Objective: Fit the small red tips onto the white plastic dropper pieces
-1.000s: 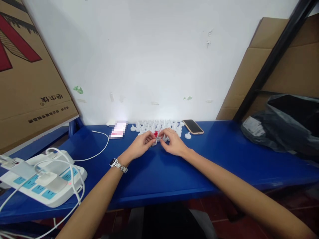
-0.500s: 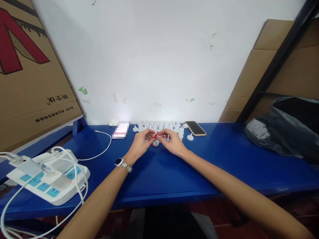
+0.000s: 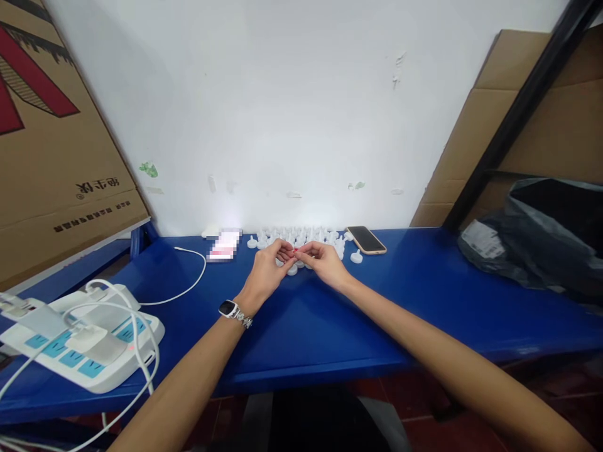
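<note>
My left hand (image 3: 269, 269) and my right hand (image 3: 325, 263) meet over the far middle of the blue table, fingertips pinched together. Between them shows a small red piece (image 3: 296, 250), mostly covered by the fingers, so its shape is unclear. Just below the fingertips stands a white cap with a round base (image 3: 293, 270). Behind the hands, several white caps with pointed spouts (image 3: 301, 235) stand close together against the wall. One more such cap (image 3: 357, 257) stands apart, right of my right hand.
A phone (image 3: 366, 240) lies at the back right, near a dark plastic bag (image 3: 522, 245). On the left sit a white power strip (image 3: 117, 370) with looping cables and a blurred-out flat item (image 3: 225, 245). Cardboard (image 3: 61, 163) leans at the left side of the blue table (image 3: 301, 333).
The view has shifted slightly. Both hands stay close together. Less red shows between the fingers, and the red bit beside the front cap is no longer visible.
</note>
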